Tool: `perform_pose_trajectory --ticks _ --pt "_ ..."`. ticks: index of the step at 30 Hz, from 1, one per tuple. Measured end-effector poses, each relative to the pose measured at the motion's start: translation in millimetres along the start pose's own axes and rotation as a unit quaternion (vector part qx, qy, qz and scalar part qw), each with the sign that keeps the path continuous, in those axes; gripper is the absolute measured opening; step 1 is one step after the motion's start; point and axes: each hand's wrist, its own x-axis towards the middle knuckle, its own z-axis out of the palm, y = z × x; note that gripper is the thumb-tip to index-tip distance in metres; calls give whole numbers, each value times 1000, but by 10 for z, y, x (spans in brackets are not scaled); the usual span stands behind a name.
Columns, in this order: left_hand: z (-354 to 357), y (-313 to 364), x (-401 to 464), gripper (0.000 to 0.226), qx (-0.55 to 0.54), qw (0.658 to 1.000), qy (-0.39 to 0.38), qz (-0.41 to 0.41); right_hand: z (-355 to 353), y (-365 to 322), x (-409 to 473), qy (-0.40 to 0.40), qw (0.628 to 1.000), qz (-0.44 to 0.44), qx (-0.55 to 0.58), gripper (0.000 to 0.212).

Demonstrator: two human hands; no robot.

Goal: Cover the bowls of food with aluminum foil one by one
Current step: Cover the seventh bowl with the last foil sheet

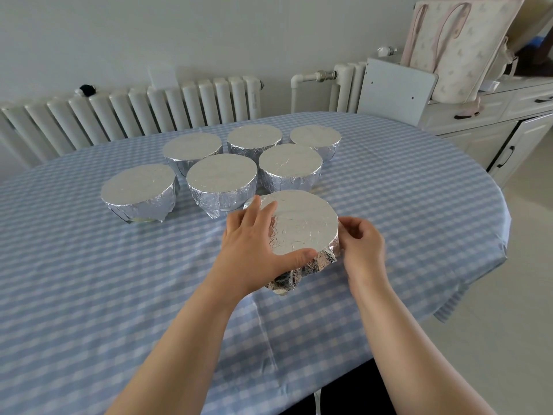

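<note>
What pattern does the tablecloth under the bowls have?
Light blue and white checks, seen in the head view, on the tablecloth.

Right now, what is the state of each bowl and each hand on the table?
Nearest bowl: foil over the top, sides crumpled, held by both hands.
Six bowls behind: all fully covered with foil, untouched.
Left hand: resting on the nearest bowl's foil, thumb on the rim.
Right hand: pinching the foil at the bowl's right side.
Tablecloth: spread flat.
</note>
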Motion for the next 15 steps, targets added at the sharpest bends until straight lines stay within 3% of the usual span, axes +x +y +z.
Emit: perform_pose_trajectory --ticks 8,12,15 --pt "-6 8 -2 123 0 1000 2 1 -92 -77 -127 4 991 -84 -104 15" --pt "0 15 4 123 -3 1000 -1 0 -127 -39 -267 -19 980 -106 -165 41" --pt "8 3 10 119 2 1000 3 -1 -94 -14 -352 -29 984 -94 -151 42"
